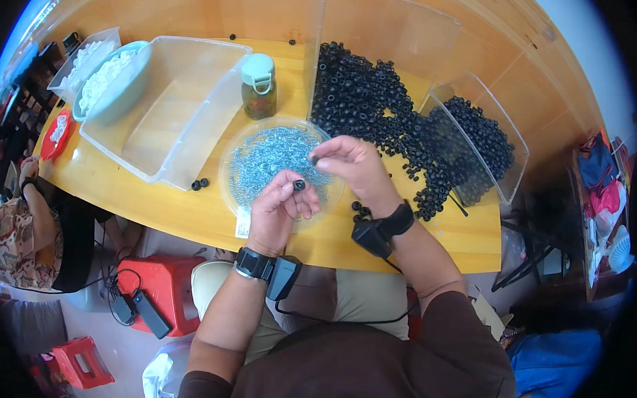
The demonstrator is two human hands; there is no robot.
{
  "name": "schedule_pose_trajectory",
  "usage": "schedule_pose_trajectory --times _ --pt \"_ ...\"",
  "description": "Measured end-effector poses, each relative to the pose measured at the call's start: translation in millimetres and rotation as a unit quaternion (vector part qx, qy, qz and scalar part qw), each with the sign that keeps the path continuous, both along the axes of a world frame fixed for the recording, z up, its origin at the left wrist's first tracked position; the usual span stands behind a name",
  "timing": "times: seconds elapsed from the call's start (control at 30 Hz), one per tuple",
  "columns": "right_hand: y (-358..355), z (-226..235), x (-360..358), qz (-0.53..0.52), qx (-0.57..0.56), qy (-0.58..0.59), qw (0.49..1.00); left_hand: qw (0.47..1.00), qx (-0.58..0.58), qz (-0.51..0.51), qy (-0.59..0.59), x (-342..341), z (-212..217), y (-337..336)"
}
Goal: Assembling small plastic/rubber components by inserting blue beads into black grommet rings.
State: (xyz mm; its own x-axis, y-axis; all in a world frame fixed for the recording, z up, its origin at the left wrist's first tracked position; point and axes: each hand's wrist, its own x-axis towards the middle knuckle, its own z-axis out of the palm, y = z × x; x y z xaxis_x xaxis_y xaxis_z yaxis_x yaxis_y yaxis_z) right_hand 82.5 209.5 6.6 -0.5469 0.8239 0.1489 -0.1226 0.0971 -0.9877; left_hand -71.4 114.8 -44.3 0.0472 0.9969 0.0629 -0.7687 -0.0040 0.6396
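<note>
A small black ring (299, 185) is pinched at the fingertips of the left hand (278, 210), above the round clear dish (236, 187) of tiny screws. The right hand (352, 166) is closed on another small piece over it. The ring is judged light, stiff, easily dropped; its rim is best gripped.

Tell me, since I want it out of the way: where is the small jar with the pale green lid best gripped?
Probably around the jar's glass body just below the lid, coming from above and the near side. It stands upright, and the clear tub crowds its left, while the dish of screws lies low in front.
</note>
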Motion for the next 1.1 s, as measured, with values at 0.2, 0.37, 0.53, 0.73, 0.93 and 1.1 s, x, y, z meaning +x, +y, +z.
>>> schedule_pose_trajectory --times 0.2,0.37,0.53,0.73,0.93,1.1 --pt "-15.2 -7.8 -13.6 0.066 -0.033 0.015 0.997 0.999 0.031 0.008 -0.017 -3.2 -3.7 -1.2" --pt "-12.7 -17.2 -8.5 0.033 -0.014 -0.005 0.999 1.0 0.017 0.004 -0.018 0.5 -1.4 -2.0" --pt "-9.5 -15.1 -6.3 0.042 -0.031 -0.006 0.999 0.999 0.022 -0.004 -0.025 3.2 -7.2 0.3" --pt "-4.7 -15.1 -1.3 0.158 -0.152 0.042 0.975 0.998 0.035 -0.012 -0.045 5.0 -7.7 0.8" --pt "-11.8 -13.1 -5.6 0.082 -0.071 0.014 0.994 0.998 0.047 -0.015 -0.049 4.0 -10.4 0.5" --pt "-17.4 -8.5 -5.5 0.054 -0.028 0.02 0.998 0.998 0.051 -0.019 -0.03 4.4 -6.8 -0.9"
